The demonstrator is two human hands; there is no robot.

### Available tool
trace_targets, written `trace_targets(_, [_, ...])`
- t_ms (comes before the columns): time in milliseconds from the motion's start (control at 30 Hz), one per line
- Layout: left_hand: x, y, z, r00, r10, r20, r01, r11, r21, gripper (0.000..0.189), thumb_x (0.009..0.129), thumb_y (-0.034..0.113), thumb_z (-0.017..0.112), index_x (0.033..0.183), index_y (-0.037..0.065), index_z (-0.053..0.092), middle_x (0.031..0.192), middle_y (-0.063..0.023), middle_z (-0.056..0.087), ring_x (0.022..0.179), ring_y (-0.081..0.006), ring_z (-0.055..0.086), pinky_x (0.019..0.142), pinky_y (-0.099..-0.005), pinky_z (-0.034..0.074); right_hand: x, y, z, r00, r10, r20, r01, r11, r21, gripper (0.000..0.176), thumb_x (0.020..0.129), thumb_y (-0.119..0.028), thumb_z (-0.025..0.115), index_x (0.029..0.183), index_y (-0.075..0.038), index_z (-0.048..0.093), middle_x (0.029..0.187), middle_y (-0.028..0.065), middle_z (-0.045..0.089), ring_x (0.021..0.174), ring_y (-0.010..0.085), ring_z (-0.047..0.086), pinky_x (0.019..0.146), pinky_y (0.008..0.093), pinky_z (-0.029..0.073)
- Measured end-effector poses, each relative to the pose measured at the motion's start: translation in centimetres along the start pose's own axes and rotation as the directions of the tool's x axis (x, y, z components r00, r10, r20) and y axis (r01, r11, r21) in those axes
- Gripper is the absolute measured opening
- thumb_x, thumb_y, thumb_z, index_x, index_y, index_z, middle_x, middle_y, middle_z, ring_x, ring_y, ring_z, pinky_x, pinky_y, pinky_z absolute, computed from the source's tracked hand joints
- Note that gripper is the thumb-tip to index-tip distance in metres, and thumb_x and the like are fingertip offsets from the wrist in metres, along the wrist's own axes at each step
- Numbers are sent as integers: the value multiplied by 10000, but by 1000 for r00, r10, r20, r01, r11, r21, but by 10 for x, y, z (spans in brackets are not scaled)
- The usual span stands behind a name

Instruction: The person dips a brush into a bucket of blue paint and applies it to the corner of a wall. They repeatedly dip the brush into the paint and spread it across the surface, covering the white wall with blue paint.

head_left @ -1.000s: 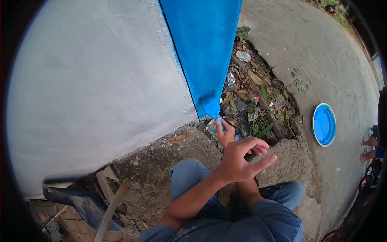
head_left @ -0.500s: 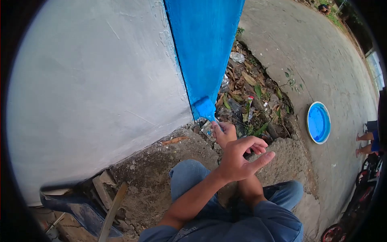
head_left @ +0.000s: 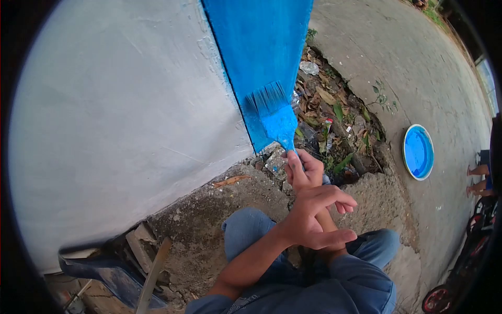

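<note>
My right hand (head_left: 306,170) grips the handle of a wide paintbrush (head_left: 281,125) coated in blue paint. Its dark bristles point up and lie close against the lower part of a blue-painted strip (head_left: 261,47) of wall; whether they touch cannot be told. My left arm crosses over the right one. The left hand (head_left: 324,209) is held above the right wrist, thumb and fingers apart, with nothing in it. To the right, a round pale-rimmed tub (head_left: 418,152) of blue paint stands on the concrete.
A white-grey wall (head_left: 120,104) fills the left. Dry leaves and litter (head_left: 329,104) lie in a broken gap beside the strip. At lower left are a dark plastic piece (head_left: 112,272) and a blade-like strip (head_left: 155,275). A person's legs (head_left: 477,180) and a motorcycle (head_left: 439,298) appear at far right.
The brush has moved up from the strip's bottom corner, and its bristles now show upright. My right hand has shifted slightly right. The left hand's thumb has dropped lower, away from the fingers.
</note>
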State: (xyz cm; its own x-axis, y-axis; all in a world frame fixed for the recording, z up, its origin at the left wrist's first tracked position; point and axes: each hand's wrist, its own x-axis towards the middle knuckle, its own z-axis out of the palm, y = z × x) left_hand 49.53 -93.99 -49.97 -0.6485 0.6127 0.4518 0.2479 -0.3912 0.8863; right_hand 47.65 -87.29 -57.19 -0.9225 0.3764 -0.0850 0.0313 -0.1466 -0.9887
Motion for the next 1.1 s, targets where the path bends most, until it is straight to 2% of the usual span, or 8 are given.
trace_targets(133, [-1, -1, 0, 999, -13, -30, 14, 1000, 8, 514, 697, 441, 720, 954, 8, 616, 812, -80, 635, 723, -166, 618, 615, -255, 442, 24, 63, -7, 994, -63, -87, 60, 998, -35, 257, 914, -219, 538, 837, 13, 616, 520, -34, 461, 407, 26, 368, 380, 204, 258])
trace_targets(233, [-2, 1, -2, 1000, -12, 14, 12, 1000, -6, 466, 682, 323, 774, 975, 9, 593, 814, -68, 609, 724, -156, 588, 644, -257, 457, 33, 130, -24, 992, -20, -127, 12, 998, -66, 267, 902, -233, 552, 811, 5, 631, 512, -25, 476, 394, 34, 386, 372, 205, 271])
trace_targets(400, [-2, 0, 4, 1000, -11, 23, 11, 1000, 13, 458, 683, 338, 768, 983, 34, 601, 816, -57, 615, 722, -142, 587, 600, -249, 411, 31, 211, -56, 915, 332, -229, -381, 897, -224, 296, 877, -266, 574, 782, 2, 655, 508, 6, 501, 379, 70, 409, 365, 237, 300])
trace_targets(533, [-3, 0, 7, 1000, -1, 31, 1, 1000, 4, 466, 682, 346, 765, 979, 26, 602, 809, -61, 615, 716, -147, 589, 609, -250, 422, 44, 168, -49, 924, 326, -202, -379, 854, -357, 313, 879, -269, 570, 776, 14, 652, 510, 12, 502, 385, 79, 421, 367, 244, 311])
trace_targets(600, [-2, 0, 6, 999, 20, 31, -21, 999, 26, 469, 685, 353, 758, 976, 19, 604, 812, -68, 618, 719, -153, 594, 612, -252, 431, 54, 120, -40, 947, 293, -131, -315, 927, -204, 325, 884, -271, 567, 769, 24, 644, 516, 15, 504, 386, 78, 409, 363, 242, 300])
trace_targets(733, [-4, 2, 6, 999, 40, 14, -40, 999, 8, 478, 688, 365, 749, 977, 13, 605, 821, -77, 622, 727, -158, 600, 613, -254, 439, 46, 35, -41, 963, 260, -64, -268, 948, -173, 324, 892, -266, 561, 773, 26, 635, 528, 6, 495, 397, 67, 384, 362, 229, 279])
trace_targets(900, [-6, 3, 8, 1000, 7, 21, -7, 1000, 0, 586, 708, 528, 665, 964, 3, 614, 820, -82, 638, 724, -174, 625, 607, -262, 440, 25, -62, -41, 982, 183, 55, -187, 979, 83, 307, 906, -260, 549, 818, 25, 621, 540, -18, 470, 426, 29, 363, 375, 193, 266])
trace_targets(1100, [-8, 5, 8, 1000, -2, 10, 2, 1000, 4, 632, 698, 580, 645, 945, -1, 616, 815, -94, 637, 705, -184, 626, 589, -262, 440, 14, -99, -38, 995, -4, 103, -21, 970, 241, 291, 908, -249, 543, 843, 23, 622, 545, -29, 455, 436, 21, 350, 383, 186, 246])
